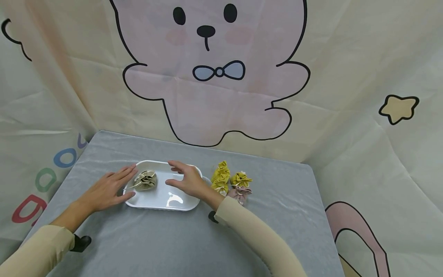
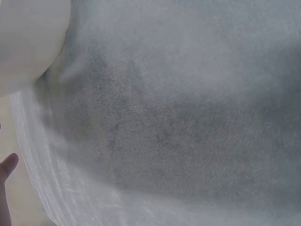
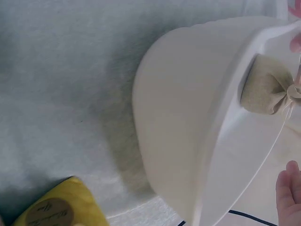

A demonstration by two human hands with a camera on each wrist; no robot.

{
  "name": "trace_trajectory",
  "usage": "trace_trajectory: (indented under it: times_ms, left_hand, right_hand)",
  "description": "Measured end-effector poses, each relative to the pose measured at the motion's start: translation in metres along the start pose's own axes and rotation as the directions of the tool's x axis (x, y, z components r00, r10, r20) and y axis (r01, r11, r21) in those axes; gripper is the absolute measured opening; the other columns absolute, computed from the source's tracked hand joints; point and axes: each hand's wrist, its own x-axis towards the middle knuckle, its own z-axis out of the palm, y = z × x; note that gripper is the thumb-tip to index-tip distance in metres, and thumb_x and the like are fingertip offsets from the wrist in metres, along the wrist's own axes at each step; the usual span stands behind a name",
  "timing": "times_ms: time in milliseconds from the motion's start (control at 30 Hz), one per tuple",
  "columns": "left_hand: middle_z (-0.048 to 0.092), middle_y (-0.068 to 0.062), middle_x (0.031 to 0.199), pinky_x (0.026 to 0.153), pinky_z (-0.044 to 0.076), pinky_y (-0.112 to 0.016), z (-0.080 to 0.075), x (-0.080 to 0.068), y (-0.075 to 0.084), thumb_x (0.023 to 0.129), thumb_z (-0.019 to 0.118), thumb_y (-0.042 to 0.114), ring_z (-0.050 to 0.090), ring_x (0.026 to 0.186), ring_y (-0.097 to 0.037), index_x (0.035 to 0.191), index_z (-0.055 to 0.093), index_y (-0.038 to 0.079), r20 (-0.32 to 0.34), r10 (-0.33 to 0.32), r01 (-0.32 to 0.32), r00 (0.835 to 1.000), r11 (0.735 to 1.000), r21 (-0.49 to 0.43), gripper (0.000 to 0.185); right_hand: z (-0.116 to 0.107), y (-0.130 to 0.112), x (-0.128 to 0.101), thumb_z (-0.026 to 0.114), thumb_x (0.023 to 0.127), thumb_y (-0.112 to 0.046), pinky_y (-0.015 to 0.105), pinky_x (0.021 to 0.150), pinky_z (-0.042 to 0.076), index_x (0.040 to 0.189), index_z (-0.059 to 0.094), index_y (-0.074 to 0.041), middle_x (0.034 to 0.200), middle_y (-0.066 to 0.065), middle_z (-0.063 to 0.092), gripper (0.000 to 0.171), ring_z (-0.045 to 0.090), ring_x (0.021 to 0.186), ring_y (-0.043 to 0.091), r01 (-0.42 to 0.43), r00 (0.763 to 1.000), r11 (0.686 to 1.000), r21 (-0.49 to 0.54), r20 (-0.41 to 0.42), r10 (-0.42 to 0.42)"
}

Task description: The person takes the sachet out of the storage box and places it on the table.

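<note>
A white tray (image 1: pixel 162 202) sits on the grey tablecloth, and a small beige drawstring pouch (image 1: pixel 145 180) lies in its left part. My left hand (image 1: pixel 110 187) rests at the tray's left edge with fingers straight, reaching toward the pouch. My right hand (image 1: pixel 187 179) hovers over the tray's right part, fingers relaxed, holding nothing. In the right wrist view the tray (image 3: pixel 188 127) fills the frame with the beige pouch (image 3: pixel 269 92) inside it. Two yellow pouches (image 1: pixel 221 176) and a pink one (image 1: pixel 240 192) lie just right of the tray.
The grey cloth (image 1: pixel 166 238) covers the table, and only that cloth (image 2: pixel 178 122) shows in the left wrist view. A cartoon bear backdrop (image 1: pixel 211 69) hangs behind the table. Part of a yellow pouch (image 3: pixel 61 205) sits at the right wrist view's lower left.
</note>
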Motion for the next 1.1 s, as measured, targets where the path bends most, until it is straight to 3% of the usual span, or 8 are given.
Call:
trace_trajectory:
  times_ms: [467,667,933,1100]
  left_hand:
    - [0.036,-0.015,0.158,0.099,0.038,-0.065,0.001,0.0,0.0,0.09,0.067,0.049,0.04,0.138,-0.039,0.152,0.04,0.005,0.018,-0.016,0.016,1.0,1.0,-0.002,0.081]
    - [0.037,-0.015,0.157,0.097,0.039,-0.064,0.001,0.001,0.0,0.089,0.07,0.045,0.042,0.137,-0.038,0.151,0.041,0.004,-0.009,0.004,-0.004,1.0,1.0,-0.004,0.08]
    - [0.037,-0.014,0.157,0.097,0.039,-0.064,0.002,0.001,0.0,0.089,0.07,0.046,0.042,0.136,-0.038,0.151,0.041,0.004,-0.019,0.012,-0.012,1.0,1.0,0.003,0.08]
    - [0.04,-0.015,0.156,0.094,0.042,-0.061,0.004,0.0,-0.002,0.087,0.072,0.044,0.045,0.133,-0.039,0.149,0.044,0.003,-0.064,0.05,-0.049,0.997,0.999,0.01,0.08]
  right_hand:
    - [0.023,-0.01,0.016,0.08,0.086,-0.018,0.015,0.097,0.043,0.138,0.057,-0.003,0.135,0.008,0.063,0.06,0.062,0.12,0.012,0.079,0.996,0.995,-0.061,0.04,-0.077]
    - [0.032,-0.014,0.02,0.078,0.087,-0.019,0.015,0.097,0.043,0.137,0.058,-0.003,0.134,0.005,0.064,0.056,0.06,0.122,0.01,0.114,0.992,0.987,-0.115,0.071,-0.106]
    - [0.045,-0.022,0.026,0.078,0.088,-0.02,0.014,0.102,0.037,0.138,0.058,-0.005,0.137,0.003,0.062,0.056,0.056,0.124,0.007,0.111,0.99,0.981,-0.162,0.103,-0.095]
    - [0.054,-0.022,0.029,0.078,0.088,-0.024,0.011,0.101,0.036,0.138,0.058,-0.008,0.137,0.0,0.062,0.057,0.056,0.123,0.003,0.101,0.991,0.967,-0.233,0.108,-0.078]
